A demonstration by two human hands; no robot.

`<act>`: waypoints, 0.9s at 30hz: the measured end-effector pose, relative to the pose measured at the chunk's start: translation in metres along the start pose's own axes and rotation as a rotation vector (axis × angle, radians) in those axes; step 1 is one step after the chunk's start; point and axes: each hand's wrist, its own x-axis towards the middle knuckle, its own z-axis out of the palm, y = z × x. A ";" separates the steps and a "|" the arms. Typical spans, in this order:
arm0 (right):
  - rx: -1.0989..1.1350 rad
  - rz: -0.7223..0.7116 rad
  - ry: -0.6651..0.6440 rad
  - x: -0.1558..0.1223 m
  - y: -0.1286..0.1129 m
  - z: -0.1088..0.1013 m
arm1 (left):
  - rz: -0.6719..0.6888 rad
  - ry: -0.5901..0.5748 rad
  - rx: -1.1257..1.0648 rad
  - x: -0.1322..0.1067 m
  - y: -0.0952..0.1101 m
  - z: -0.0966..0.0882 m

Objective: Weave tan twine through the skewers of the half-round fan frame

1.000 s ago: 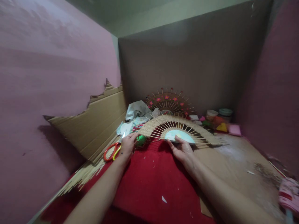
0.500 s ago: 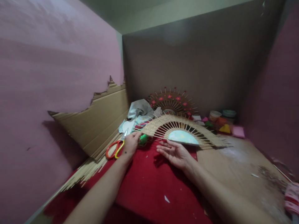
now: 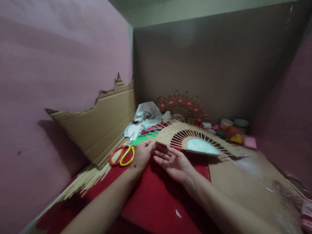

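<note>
A half-round hand fan [image 3: 168,132], woven in straw colour over thin radiating sticks, lies tilted before me with a pale blue half-disc [image 3: 202,147] at its centre. My left hand [image 3: 142,155] pinches the fan's near left end between thumb and fingers. Palm up, my right hand [image 3: 176,164] is at the fan's lower left edge, its fingers stretched out and their tips against or just under that edge; the exact contact is hidden. Beside my left hand rest scissors [image 3: 123,155] with one orange and one yellow handle loop.
Thin sticks [image 3: 90,180] lie along the left wall below a jagged cardboard sheet [image 3: 104,123]. A flower-painted fan [image 3: 180,103] stands at the back near crumpled grey cloth [image 3: 147,112]. Tubs [image 3: 226,123] and coloured packets [image 3: 236,139] sit back right. Red cloth [image 3: 146,201] covers the front.
My right hand has moved left, closer to my left hand at the fan's end. The fan sits slightly farther right in view, and a green patch beside my left hand shows more.
</note>
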 end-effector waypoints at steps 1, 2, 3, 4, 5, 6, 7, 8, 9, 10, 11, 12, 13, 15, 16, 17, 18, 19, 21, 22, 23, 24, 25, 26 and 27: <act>0.022 -0.018 0.009 0.004 0.002 0.004 | -0.029 -0.009 -0.012 -0.001 0.000 0.000; 0.044 -0.032 0.016 0.008 0.003 0.007 | -0.053 -0.015 -0.015 -0.003 -0.001 -0.001; 0.060 -0.040 0.020 0.013 0.003 0.010 | -0.066 -0.026 -0.010 -0.005 -0.001 -0.002; 0.067 -0.042 0.025 0.017 0.002 0.011 | -0.070 -0.041 -0.001 -0.007 -0.002 -0.003; 0.067 -0.041 0.031 0.020 0.002 0.010 | -0.067 -0.060 0.007 -0.009 -0.004 -0.003; 0.061 -0.039 0.037 0.023 0.002 0.009 | -0.061 -0.085 0.014 -0.012 -0.005 -0.004; 0.051 -0.035 0.041 0.025 0.002 0.007 | -0.054 -0.109 0.018 -0.014 -0.005 -0.005; 0.042 -0.032 0.040 0.027 0.002 0.004 | -0.051 -0.135 0.020 -0.017 -0.006 -0.005; 0.034 -0.027 0.036 0.028 0.003 0.002 | -0.051 -0.160 0.023 -0.020 -0.007 -0.005; 0.029 -0.023 0.029 0.028 0.004 -0.001 | -0.051 -0.181 0.031 -0.023 -0.007 -0.004; 0.026 -0.021 0.020 0.027 0.005 -0.003 | -0.050 -0.197 0.045 -0.025 -0.006 -0.004; 0.026 -0.020 0.007 0.027 0.006 -0.005 | -0.043 -0.206 0.066 -0.028 -0.006 -0.003; 0.028 -0.020 -0.008 0.026 0.006 -0.007 | -0.029 -0.211 0.093 -0.030 -0.005 -0.003; 0.023 -0.014 -0.034 0.025 0.008 -0.009 | 0.005 -0.213 0.156 -0.034 -0.003 -0.002; 0.016 -0.010 -0.041 0.024 0.008 -0.010 | 0.021 -0.210 0.186 -0.035 -0.001 -0.003; 0.007 -0.008 -0.042 0.024 0.009 -0.011 | 0.033 -0.206 0.207 -0.037 0.000 -0.003; -0.001 -0.008 -0.038 0.024 0.009 -0.012 | 0.041 -0.201 0.214 -0.038 0.001 -0.004; -0.007 -0.011 -0.030 0.024 0.010 -0.013 | 0.046 -0.198 0.210 -0.039 0.002 -0.005; -0.011 -0.014 -0.008 0.024 0.011 -0.016 | 0.051 -0.189 0.197 -0.040 0.004 -0.007; -0.011 -0.013 0.003 0.025 0.011 -0.017 | 0.054 -0.185 0.198 -0.040 0.004 -0.008; -0.008 -0.011 0.013 0.025 0.011 -0.017 | 0.059 -0.182 0.208 -0.039 0.004 -0.010; -0.006 -0.006 0.018 0.024 0.012 -0.018 | 0.064 -0.174 0.224 -0.039 0.005 -0.011; -0.003 -0.003 0.019 0.024 0.012 -0.018 | 0.069 -0.164 0.240 -0.038 0.005 -0.013; -0.002 0.001 0.015 0.024 0.011 -0.018 | 0.076 -0.149 0.245 -0.036 0.005 -0.015; -0.002 0.006 0.008 0.023 0.011 -0.018 | 0.082 -0.129 0.243 -0.034 0.005 -0.017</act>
